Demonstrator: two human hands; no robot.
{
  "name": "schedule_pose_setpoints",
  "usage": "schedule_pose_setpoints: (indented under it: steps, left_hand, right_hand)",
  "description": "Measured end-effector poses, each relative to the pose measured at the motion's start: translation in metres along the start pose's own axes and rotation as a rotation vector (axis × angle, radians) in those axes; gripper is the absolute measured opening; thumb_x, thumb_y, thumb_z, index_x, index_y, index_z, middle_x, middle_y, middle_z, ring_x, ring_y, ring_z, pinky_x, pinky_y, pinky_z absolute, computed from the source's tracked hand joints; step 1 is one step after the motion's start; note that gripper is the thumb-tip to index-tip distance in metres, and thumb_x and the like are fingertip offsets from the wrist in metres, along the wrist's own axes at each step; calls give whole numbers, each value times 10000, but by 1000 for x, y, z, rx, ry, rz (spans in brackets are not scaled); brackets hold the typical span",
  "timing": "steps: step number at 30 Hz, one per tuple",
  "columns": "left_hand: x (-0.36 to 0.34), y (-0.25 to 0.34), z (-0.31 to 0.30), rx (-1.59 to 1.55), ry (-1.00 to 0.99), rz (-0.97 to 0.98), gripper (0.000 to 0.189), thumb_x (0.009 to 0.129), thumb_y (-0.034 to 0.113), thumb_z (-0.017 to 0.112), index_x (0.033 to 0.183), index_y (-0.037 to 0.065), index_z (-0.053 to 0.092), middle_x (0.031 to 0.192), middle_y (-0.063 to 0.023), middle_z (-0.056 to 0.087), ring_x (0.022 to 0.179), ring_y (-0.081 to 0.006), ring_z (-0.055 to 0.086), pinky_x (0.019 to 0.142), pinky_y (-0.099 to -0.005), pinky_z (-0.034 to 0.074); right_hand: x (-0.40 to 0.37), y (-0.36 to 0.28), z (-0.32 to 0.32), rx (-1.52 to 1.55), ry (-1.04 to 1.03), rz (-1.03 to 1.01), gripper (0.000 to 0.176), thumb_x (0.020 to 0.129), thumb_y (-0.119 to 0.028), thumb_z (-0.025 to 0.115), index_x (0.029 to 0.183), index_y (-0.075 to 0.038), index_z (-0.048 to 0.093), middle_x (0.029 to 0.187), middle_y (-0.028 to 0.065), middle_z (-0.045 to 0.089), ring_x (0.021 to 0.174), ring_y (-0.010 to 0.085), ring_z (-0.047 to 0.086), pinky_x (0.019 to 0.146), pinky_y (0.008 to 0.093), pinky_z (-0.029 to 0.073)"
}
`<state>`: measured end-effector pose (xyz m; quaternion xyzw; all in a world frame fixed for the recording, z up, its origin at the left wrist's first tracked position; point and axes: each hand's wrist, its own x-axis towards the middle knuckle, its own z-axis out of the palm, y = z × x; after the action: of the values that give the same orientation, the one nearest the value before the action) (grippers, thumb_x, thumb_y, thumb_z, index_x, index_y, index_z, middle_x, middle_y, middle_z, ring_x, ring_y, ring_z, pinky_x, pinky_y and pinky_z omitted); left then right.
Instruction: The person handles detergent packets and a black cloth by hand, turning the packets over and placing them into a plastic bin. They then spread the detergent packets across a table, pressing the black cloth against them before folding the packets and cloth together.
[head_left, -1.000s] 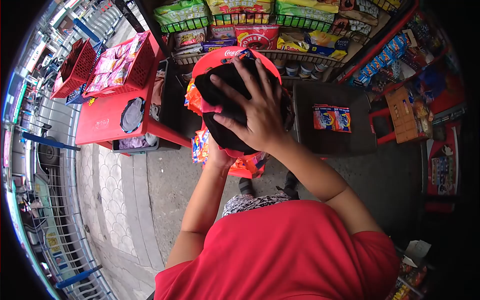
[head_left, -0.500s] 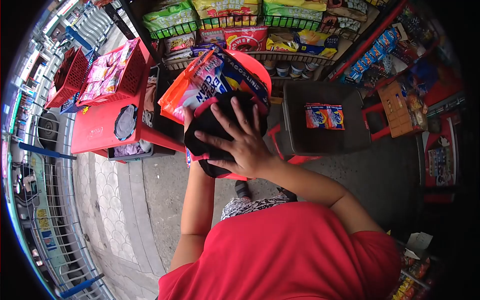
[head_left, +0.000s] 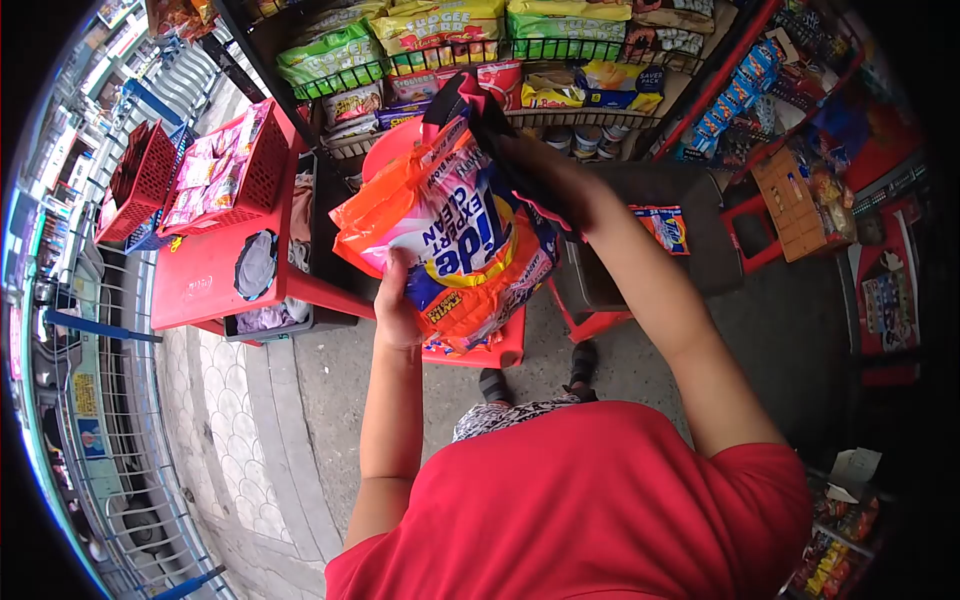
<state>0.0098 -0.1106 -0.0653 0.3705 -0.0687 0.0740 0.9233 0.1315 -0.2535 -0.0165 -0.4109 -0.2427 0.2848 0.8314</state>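
Note:
My left hand (head_left: 399, 308) is closed on the left edge of a big orange, pink and blue Tide detergent bag (head_left: 455, 240), thumb on its front. The bag is held tilted above a red stool (head_left: 512, 348). At the bag's far right side, my right hand (head_left: 555, 180) is wrapped around a black cloth with pink trim (head_left: 490, 125), which lies along the bag's upper and right edge. The right fingers are mostly hidden and dark. Small detergent packs (head_left: 662, 228) lie in a dark grey bin (head_left: 705, 270) to the right, partly behind my forearm.
A red table (head_left: 205, 290) at left bears a red basket of pink packets (head_left: 215, 165) and a round grey cloth (head_left: 256, 263). Racks of snack bags (head_left: 440, 30) stand ahead. A cardboard box (head_left: 790, 200) sits at right. Metal railings (head_left: 110, 440) run along the left.
My right hand has moved from the bag's front to its far right side, taking the black cloth along. The Tide label now shows. My left hand's thumb has come into view.

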Motion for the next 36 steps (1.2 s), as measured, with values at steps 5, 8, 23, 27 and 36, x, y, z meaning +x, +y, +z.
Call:
schedule_pose_setpoints:
  steps: [5, 8, 23, 27, 36]
  left_hand:
    - [6, 9, 4, 309, 147, -73, 414, 751, 212, 610, 1077, -1, 468, 997, -89, 558, 907, -178, 549, 813, -314, 429]
    - [7, 7, 15, 406, 136, -81, 362, 740, 116, 606, 1064, 9, 482, 978, -81, 567, 891, -178, 557, 804, -318, 436]
    - [40, 25, 25, -245, 219, 393, 478, 840, 376, 458, 1197, 63, 396, 1172, -69, 476, 1039, -225, 482, 906, -391, 369]
    - [38, 29, 23, -332, 34, 389, 489, 845, 377, 447, 1220, 71, 373, 1193, -66, 460, 1057, -228, 469, 922, -395, 353]
    - [38, 17, 28, -208, 157, 425, 499, 867, 392, 383, 1245, 70, 335, 1237, -66, 407, 1103, -226, 423, 950, -393, 315]
  right_hand:
    - [0, 7, -13, -274, 437, -91, 253, 824, -269, 543, 972, -66, 579, 774, -33, 581, 644, 30, 511, 551, 175, 401]
    - [6, 20, -27, -194, 402, -224, 232, 805, -272, 569, 906, -65, 596, 725, -45, 578, 595, 35, 509, 507, 185, 388]
    - [-47, 82, -105, 616, 505, -24, 584, 812, -503, 374, 1260, -134, 314, 1286, 81, 350, 1164, 366, 323, 921, 540, 255]
    - [-45, 96, -118, 581, 502, -176, 468, 810, -444, 403, 1143, -119, 456, 1137, 60, 490, 1073, 235, 428, 947, 435, 263]
    - [-46, 71, -38, 437, 263, -104, 477, 775, -318, 544, 1186, -124, 398, 1078, 89, 496, 961, 219, 490, 841, 382, 394]
